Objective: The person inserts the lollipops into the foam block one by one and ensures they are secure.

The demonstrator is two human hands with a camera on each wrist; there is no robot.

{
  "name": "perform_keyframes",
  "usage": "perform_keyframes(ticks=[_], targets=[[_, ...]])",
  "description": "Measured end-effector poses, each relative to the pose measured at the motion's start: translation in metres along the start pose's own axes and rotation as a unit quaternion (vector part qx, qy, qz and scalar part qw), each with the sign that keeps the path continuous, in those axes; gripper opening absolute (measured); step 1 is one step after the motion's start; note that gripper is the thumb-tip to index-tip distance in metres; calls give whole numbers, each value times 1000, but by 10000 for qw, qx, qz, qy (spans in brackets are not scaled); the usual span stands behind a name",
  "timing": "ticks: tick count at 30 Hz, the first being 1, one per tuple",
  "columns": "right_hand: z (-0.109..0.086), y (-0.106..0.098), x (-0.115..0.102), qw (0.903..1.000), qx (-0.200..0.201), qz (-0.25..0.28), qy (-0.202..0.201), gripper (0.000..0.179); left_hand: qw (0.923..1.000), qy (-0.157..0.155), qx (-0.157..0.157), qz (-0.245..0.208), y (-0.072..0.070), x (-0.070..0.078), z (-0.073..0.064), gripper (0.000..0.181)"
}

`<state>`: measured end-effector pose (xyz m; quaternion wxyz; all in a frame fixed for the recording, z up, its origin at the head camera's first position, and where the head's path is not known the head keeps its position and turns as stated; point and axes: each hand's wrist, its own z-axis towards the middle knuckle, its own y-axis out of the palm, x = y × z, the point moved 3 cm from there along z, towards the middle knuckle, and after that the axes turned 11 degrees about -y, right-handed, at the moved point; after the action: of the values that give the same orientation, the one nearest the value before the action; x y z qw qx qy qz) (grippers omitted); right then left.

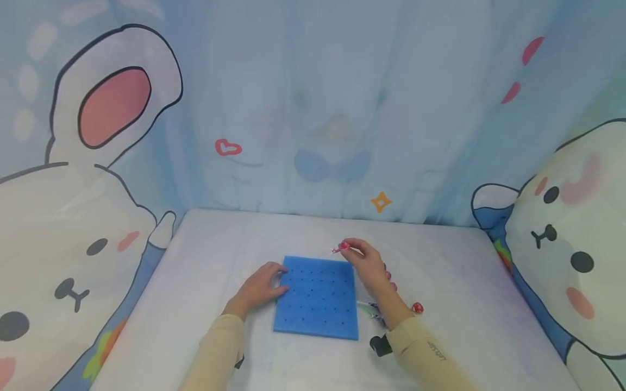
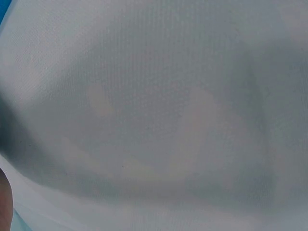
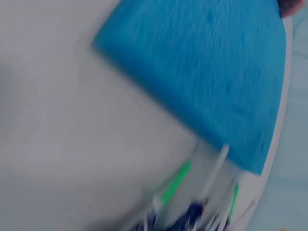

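Observation:
My right hand (image 1: 369, 269) pinches a lollipop in a pink-red wrapper (image 1: 344, 246) just above the back right corner of a blue foam board (image 1: 318, 298). Rows of small holes dot the board, which lies flat. At its left edge, my left hand (image 1: 261, 285) touches the board with thumb and fingers spread apart. Only a bit of finger (image 2: 5, 202) shows in the left wrist view. The right wrist view catches the board (image 3: 202, 62) but not the held lollipop.
Right of the board lie lollipops with dark purple wrappers (image 3: 190, 214) and green or white sticks. A red-wrapped lollipop (image 1: 417, 308) and several pink ones (image 1: 388, 275) lie around my right forearm. A white cloth (image 1: 205, 250) covers the table; printed curtains (image 1: 337, 81) stand behind.

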<state>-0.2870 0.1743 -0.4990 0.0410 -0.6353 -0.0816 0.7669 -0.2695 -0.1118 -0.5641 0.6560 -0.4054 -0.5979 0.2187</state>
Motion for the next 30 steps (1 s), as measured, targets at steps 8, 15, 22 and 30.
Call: perform_keyframes(ticks=[8, 15, 22, 30], targets=[[7, 46, 11, 9991, -293, 204, -217, 37, 9999, -89, -64, 58, -3, 3, 3, 43], [8, 68, 15, 9990, -398, 26, -191, 35, 9998, -131, -94, 101, -1, 0, 7, 44], [9, 78, 23, 9986, -455, -240, -107, 36, 9997, -183, -111, 110, 0, -1, 7, 45], [8, 85, 23, 9967, -596, -481, -252, 32, 9996, -199, -110, 165, -2, 0, 5, 45]])
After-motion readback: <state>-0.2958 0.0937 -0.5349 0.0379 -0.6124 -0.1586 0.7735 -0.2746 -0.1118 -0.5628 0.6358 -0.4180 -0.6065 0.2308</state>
